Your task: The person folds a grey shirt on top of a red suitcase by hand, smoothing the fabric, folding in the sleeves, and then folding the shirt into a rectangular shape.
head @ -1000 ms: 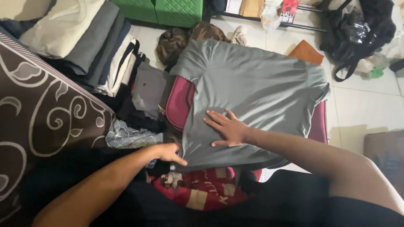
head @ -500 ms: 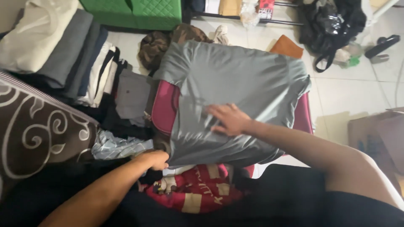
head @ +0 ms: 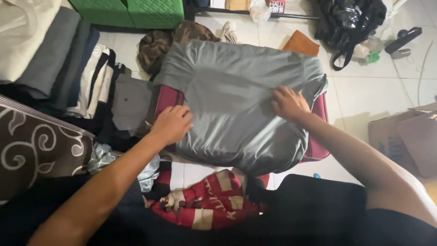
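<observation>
A grey T-shirt (head: 236,100) lies spread flat over a magenta suitcase (head: 318,136) on the tiled floor. My left hand (head: 172,124) rests on the shirt's left edge, fingers bent over the cloth. Palm down, my right hand (head: 287,104) presses on the shirt's right side near the sleeve. Whether either hand pinches the fabric I cannot tell.
Folded clothes (head: 54,59) are stacked at the left beside a brown patterned cushion (head: 36,150). A red and cream garment (head: 209,205) lies near my knees. Green boxes (head: 132,11), a camouflage garment (head: 159,43), a black bag (head: 346,20) and a cardboard box (head: 405,136) surround the suitcase.
My left hand rose from the shirt's near hem to its left edge. My right hand slid from the shirt's middle to its right side. The near part of the shirt now lies smoother.
</observation>
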